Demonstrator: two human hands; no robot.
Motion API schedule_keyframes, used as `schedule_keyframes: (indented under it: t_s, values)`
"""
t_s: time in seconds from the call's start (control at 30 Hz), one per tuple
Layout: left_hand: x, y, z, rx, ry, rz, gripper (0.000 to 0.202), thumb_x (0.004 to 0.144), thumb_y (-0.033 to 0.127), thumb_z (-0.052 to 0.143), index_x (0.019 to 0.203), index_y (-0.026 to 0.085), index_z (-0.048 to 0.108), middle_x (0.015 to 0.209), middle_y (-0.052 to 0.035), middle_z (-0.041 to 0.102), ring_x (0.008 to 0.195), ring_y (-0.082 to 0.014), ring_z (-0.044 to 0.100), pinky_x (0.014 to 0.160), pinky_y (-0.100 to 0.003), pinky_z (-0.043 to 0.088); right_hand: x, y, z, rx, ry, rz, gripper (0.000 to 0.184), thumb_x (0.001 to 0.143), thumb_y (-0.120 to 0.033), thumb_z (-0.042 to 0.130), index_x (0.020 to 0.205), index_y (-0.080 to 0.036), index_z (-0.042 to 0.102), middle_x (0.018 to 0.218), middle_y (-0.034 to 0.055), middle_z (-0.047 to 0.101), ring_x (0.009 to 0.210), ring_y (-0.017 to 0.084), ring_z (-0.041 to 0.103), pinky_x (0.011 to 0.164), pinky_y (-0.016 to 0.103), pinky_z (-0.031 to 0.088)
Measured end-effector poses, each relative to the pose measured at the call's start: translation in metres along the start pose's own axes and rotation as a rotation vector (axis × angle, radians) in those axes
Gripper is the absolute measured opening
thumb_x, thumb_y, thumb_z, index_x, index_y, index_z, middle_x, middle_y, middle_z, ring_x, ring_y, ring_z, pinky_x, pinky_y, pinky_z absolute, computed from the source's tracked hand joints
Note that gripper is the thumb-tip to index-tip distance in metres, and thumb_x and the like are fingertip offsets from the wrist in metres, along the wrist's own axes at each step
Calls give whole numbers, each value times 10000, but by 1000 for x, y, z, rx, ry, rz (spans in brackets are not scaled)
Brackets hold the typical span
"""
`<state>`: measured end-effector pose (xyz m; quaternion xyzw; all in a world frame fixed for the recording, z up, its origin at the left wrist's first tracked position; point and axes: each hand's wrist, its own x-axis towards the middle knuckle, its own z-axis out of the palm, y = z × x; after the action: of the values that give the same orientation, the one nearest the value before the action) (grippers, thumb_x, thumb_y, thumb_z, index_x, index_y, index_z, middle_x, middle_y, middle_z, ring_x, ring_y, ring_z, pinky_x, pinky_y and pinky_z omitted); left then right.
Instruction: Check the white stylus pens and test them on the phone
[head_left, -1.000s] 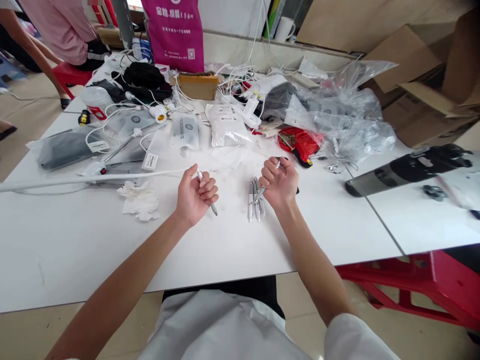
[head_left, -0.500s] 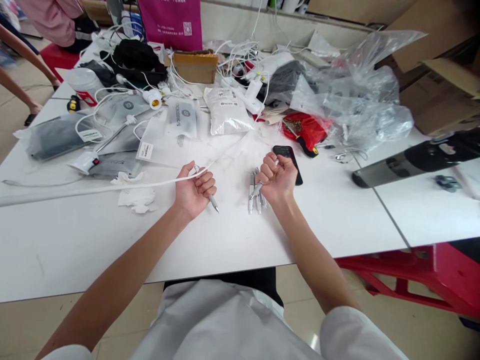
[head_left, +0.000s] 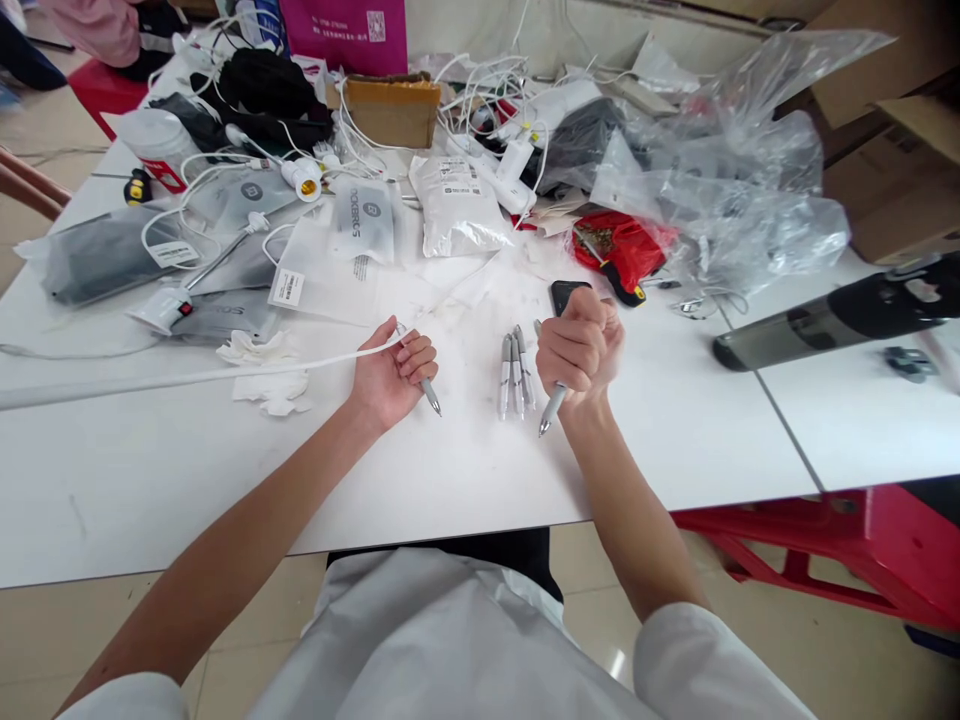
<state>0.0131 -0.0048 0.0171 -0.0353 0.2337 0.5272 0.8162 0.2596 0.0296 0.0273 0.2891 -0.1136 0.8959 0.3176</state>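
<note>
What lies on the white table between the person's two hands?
The head view shows a row of silver pens lying there, between the left hand and the right hand.

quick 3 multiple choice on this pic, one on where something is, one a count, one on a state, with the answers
1. Where is the black smartphone?
A) just beyond the right hand
B) inside the cardboard box
C) on the floor

2. How many slim silver pens lie side by side on the white table?
A) one
B) three
C) six

3. What is the right hand doing?
A) lying open, palm up
B) closed in a fist around a silver pen
C) gripping the red pouch

Answers:
1. A, the phone's dark end shows just past the fist.
2. B, three pens lie in a tight row.
3. B, the fingers wrap the pen and its tip sticks out below.
</note>
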Motion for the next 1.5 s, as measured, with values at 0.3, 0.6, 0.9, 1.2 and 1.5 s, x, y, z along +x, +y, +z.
schedule_keyframes:
  t_s: [0.3, 0.6, 0.9, 1.2, 1.5]
  values:
    - [1, 1, -1, -4, 36, -8, 409, 1085, 298, 452, 700, 241, 326, 566, 71, 297, 411, -83, 313, 376, -237, 288, -2, -6, -3, 89, -33, 60, 413, 1026, -423, 530, 723, -261, 300, 486, -110, 219, 385, 79, 154, 343, 205, 96]
    - [2, -11, 1, 97, -44, 11, 221, 1082, 266, 528, 1006, 126, 683, 751, -25, 548, 619, -121, 560, 582, -247, 518, -4, -9, -8, -249, 321, -104, 474, 1098, -550, 459, 752, -270, 297, 507, -104, 233, 412, 113, 208, 401, 261, 254]
    - [0, -24, -7, 802, -230, 328, 262, 1015, 350, 752, 1219, 187, 741, 1110, -90, 773, 1025, -206, 735, 959, -335, 572, 28, 21, 7, -976, 923, -426, 474, 1093, -490, 520, 755, -241, 298, 623, -54, 373, 558, 127, 399, 538, 233, 435]
    - [2, -17, -19, 1609, -485, 1053, 202, 1109, 272, 560, 1170, 266, 753, 1455, -94, 730, 1370, -263, 630, 1172, -523, 529, 7, 23, 14, -2291, 710, -264, 408, 1091, -608, 508, 1019, -253, 695, 1158, 115, 717, 1073, 255, 694, 942, 451, 611]
    - [20, -21, -55, 1985, -731, 989, 450, 1082, 30, 374, 1347, 192, 699, 1647, -120, 564, 1594, -227, 463, 1262, -466, 529, -47, 64, 2, -2767, 408, 391, 469, 1123, -247, 431, 1582, -189, 506, 1522, 192, 605, 1380, 357, 610, 1149, 586, 559]
